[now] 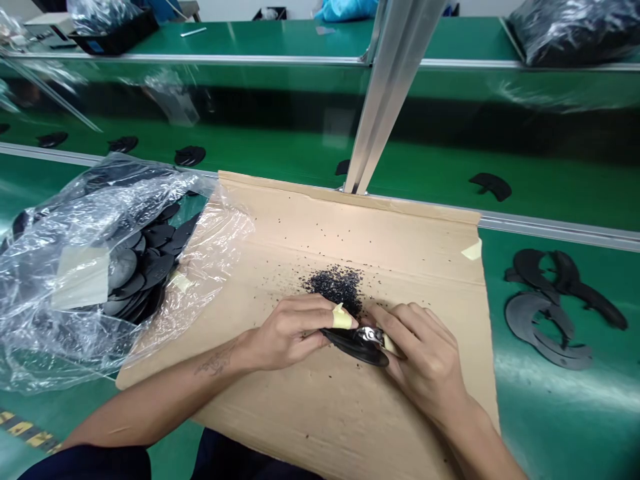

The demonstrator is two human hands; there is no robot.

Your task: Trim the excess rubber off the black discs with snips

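Trimming, it seems: the left hand (293, 330) pinches the black round part (357, 348) on the cardboard (325, 413), the right hand (425, 350) grips a small metal cutter (371, 333) at its rim (black crumbs (337, 285) lie close by), and the next snip needs a steady hold.

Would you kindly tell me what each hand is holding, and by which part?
The left hand pinches a flat black part by its left edge. The right hand holds a small metal tool by its handle end, mostly hidden.
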